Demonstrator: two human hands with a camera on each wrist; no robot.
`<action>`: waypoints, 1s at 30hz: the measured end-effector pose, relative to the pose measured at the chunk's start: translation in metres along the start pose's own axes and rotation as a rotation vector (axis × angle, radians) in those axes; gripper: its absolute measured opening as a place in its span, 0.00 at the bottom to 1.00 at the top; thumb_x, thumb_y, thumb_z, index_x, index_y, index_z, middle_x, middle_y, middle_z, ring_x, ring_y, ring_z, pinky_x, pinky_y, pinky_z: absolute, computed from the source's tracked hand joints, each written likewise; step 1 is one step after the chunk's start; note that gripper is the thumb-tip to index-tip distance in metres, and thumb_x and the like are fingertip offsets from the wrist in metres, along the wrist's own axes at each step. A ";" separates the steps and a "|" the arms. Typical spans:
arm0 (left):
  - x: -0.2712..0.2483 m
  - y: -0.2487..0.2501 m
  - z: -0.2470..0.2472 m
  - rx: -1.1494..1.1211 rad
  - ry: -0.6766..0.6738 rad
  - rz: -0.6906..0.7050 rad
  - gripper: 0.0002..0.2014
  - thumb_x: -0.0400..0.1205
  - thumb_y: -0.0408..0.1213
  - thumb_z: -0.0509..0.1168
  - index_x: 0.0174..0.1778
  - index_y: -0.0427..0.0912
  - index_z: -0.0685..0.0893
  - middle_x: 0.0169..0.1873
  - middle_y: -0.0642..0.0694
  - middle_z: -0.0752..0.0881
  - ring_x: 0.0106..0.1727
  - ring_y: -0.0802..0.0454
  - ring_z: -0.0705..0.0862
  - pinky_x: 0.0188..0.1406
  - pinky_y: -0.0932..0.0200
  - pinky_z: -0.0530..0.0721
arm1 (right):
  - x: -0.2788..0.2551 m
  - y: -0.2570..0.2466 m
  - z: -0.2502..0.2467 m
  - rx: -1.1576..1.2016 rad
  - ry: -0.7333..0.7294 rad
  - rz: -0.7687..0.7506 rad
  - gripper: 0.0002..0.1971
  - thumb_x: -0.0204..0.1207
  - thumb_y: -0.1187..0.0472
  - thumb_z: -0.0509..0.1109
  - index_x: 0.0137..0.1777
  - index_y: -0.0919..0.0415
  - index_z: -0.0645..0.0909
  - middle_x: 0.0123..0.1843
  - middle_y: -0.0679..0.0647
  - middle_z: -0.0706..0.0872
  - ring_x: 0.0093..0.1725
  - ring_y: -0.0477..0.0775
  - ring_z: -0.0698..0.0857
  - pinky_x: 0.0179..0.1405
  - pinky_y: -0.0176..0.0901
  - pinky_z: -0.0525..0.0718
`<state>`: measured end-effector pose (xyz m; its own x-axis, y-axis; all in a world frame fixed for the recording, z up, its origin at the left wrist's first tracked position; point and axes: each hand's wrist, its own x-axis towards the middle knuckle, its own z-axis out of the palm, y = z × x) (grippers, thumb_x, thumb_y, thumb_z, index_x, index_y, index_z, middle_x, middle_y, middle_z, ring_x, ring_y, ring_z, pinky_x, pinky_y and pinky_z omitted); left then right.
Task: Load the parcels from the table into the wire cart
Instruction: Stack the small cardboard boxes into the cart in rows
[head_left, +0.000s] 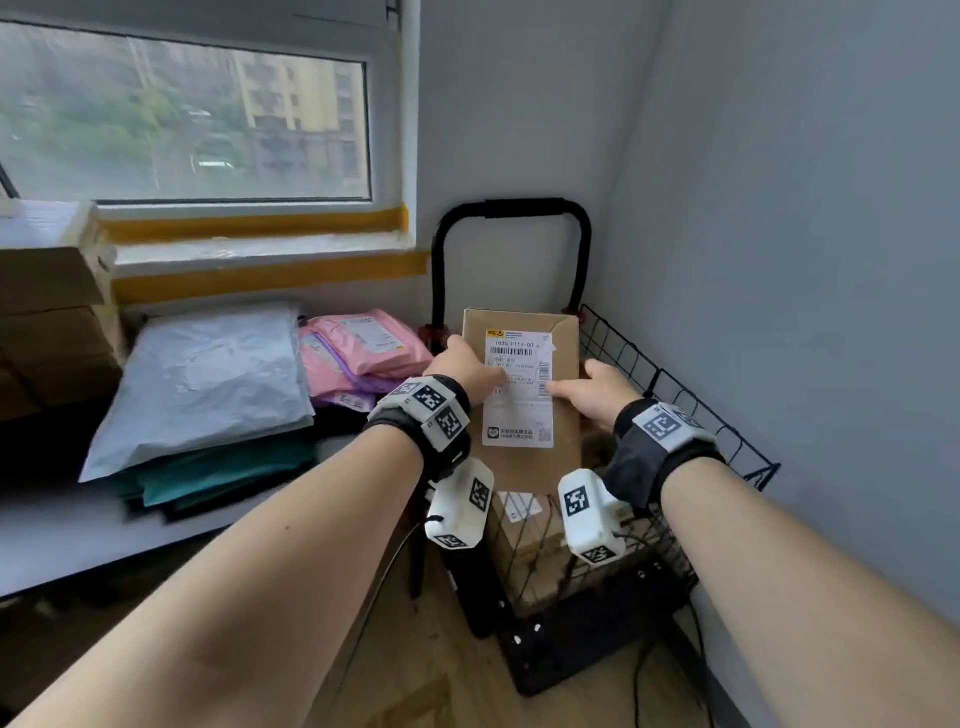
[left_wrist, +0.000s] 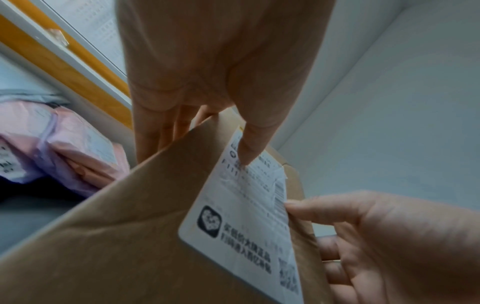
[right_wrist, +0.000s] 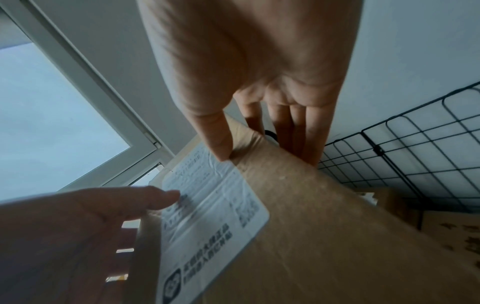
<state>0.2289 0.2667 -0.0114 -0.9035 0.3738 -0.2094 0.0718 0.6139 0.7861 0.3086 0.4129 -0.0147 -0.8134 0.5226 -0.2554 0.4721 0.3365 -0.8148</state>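
Observation:
A brown cardboard parcel (head_left: 563, 332) with a white shipping label (head_left: 517, 410) hangs over the black wire cart (head_left: 675, 389) in the room's corner. My left hand (head_left: 460, 369) grips its left edge, thumb (left_wrist: 249, 150) on the label, fingers (left_wrist: 148, 133) underneath. On the right edge my right hand (head_left: 589, 392) holds it the same way, thumb (right_wrist: 218, 139) on top, fingers (right_wrist: 298, 135) behind. Inside the cart lie other brown boxes (head_left: 524, 540). The parcel (left_wrist: 124, 236) fills the lower part of both wrist views.
On the grey table (head_left: 62, 540) at left lie a big grey mailer (head_left: 208, 379) on teal bags, pink mailers (head_left: 358, 353) and stacked brown boxes (head_left: 47, 312). The cart's black handle (head_left: 511, 208) stands against the wall. A wall runs close along the cart's right side.

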 end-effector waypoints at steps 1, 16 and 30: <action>0.002 0.008 0.012 0.011 -0.001 -0.008 0.28 0.79 0.42 0.68 0.71 0.36 0.66 0.62 0.42 0.81 0.62 0.43 0.82 0.61 0.49 0.81 | 0.004 0.008 -0.012 -0.001 -0.013 -0.001 0.13 0.74 0.60 0.72 0.57 0.54 0.75 0.53 0.55 0.87 0.53 0.59 0.88 0.56 0.60 0.87; 0.124 0.071 0.152 0.064 -0.110 -0.061 0.16 0.82 0.44 0.66 0.62 0.42 0.76 0.58 0.44 0.84 0.58 0.45 0.84 0.57 0.52 0.84 | 0.146 0.110 -0.110 0.036 -0.042 0.151 0.15 0.73 0.64 0.70 0.57 0.53 0.72 0.59 0.57 0.86 0.57 0.61 0.86 0.60 0.63 0.84; 0.272 0.017 0.274 -0.020 -0.228 -0.468 0.13 0.83 0.38 0.61 0.54 0.32 0.83 0.50 0.35 0.88 0.49 0.37 0.88 0.52 0.45 0.88 | 0.316 0.204 -0.106 -0.135 -0.226 0.389 0.25 0.76 0.68 0.65 0.74 0.58 0.71 0.63 0.59 0.84 0.60 0.62 0.84 0.63 0.60 0.82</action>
<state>0.0999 0.5697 -0.2146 -0.7219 0.2061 -0.6606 -0.3279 0.7388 0.5888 0.1839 0.7296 -0.2069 -0.6140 0.4512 -0.6477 0.7843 0.2562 -0.5650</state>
